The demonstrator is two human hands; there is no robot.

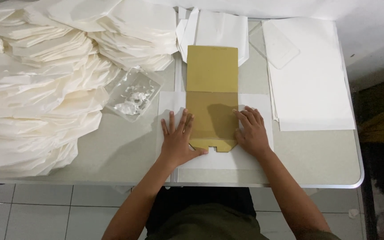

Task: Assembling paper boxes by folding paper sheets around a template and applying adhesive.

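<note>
The pale surface [112, 155] is carrying everything, and the brown card [212, 95] is lying in the middle of it. A very big heap of folded white paper bags [45, 84] is spreading out to the left of the brown card, well apart from it. A neat stack of flat white sheets [310, 75] is sitting to the right of the card, with a clear plastic piece [281, 42] resting on its top corner. More white bags [214, 29] are poking out just behind the card's far end. One white sheet [218, 162] is lying flat under the card's near half and sticking out on both sides.

The left hand [178, 138] is pressing down flat with its fingers spread wide, half on the card's left edge and half on the white sheet. The right hand [250, 130] is pressing down flat too, open, on the card's right edge. Neither hand is gripping anything.

A small clear tray [134, 94] with white paste in it is sitting just left of the card.
</note>
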